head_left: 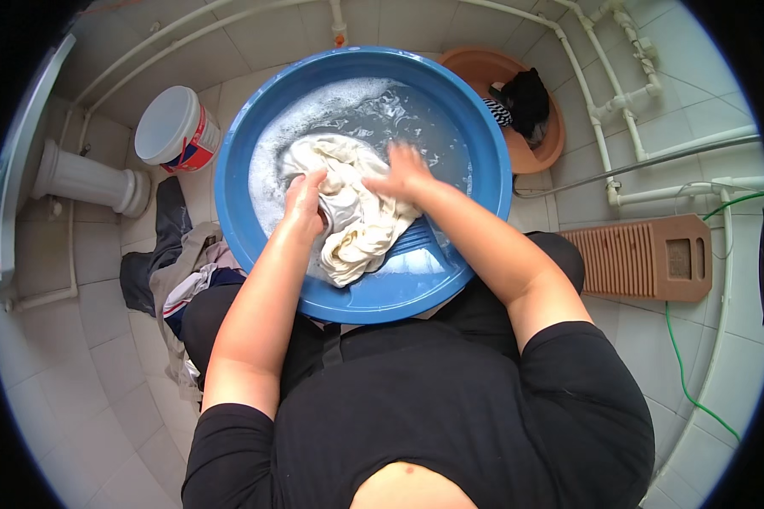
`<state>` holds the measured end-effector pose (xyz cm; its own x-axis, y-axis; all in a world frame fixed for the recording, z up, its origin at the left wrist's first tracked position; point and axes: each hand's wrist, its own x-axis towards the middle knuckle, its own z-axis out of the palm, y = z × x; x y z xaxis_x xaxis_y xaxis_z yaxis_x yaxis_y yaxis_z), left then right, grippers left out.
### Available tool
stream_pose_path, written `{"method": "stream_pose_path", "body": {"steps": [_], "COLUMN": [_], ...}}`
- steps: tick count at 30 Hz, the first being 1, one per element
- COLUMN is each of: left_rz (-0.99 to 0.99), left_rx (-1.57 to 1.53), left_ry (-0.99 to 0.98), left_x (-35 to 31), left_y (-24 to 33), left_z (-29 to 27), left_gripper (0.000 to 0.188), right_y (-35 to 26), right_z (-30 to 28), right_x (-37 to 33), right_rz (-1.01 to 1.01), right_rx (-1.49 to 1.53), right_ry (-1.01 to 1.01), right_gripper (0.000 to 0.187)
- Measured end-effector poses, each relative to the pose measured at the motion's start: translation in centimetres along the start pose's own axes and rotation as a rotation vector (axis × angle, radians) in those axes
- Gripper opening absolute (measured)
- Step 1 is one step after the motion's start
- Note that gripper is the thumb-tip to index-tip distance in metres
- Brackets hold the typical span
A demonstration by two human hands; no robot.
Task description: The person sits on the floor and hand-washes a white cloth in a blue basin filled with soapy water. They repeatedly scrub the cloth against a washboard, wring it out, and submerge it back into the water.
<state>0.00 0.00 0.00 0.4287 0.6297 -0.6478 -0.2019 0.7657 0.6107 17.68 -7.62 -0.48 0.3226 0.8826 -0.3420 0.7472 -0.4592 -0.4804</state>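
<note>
A wet cream-white garment [344, 165] lies bunched in a round blue washtub [233, 170], partly in sudsy water and partly over the tub's ridged washboard section [412, 239]. At the left side of the cloth, my left hand [304, 204] is closed on a fold, though some of its fingertips are hidden. My right hand [401, 176] hovers at the garment's right edge, fingers apart and smeared by motion. Whether it touches the fabric is hard to make out. White foam [272, 161] gathers along the tub's left and far sides.
A white bucket [168, 127] stands at the far left, with a pile of clothes [182, 263] below it. Behind the tub on the right, an orange-brown basin [553, 140] holds dark clothes [526, 97]. A brown washboard [637, 259] lies to the right, near a green hose [683, 373].
</note>
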Motion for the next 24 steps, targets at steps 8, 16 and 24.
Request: {"method": "stream_pose_path", "body": {"steps": [8, 16, 24], "left_rz": [0.216, 0.002, -0.058], "left_rx": [0.391, 0.614, -0.253], "left_ry": [0.241, -0.15, -0.357], "left_x": [0.1, -0.7, -0.1], "left_y": [-0.3, 1.3, 0.5], "left_z": [-1.1, -0.4, -0.1], "left_gripper": [0.042, 0.049, 0.04], "right_y": [4.3, 3.2, -7.9], "right_z": [-1.9, -1.9, -0.3], "right_x": [1.2, 1.6, -4.1], "right_rz": [0.197, -0.041, -0.687], "right_rx": [0.073, 0.013, 0.457], "right_ry": [0.17, -0.015, 0.331], "right_gripper": [0.032, 0.049, 0.031]}}
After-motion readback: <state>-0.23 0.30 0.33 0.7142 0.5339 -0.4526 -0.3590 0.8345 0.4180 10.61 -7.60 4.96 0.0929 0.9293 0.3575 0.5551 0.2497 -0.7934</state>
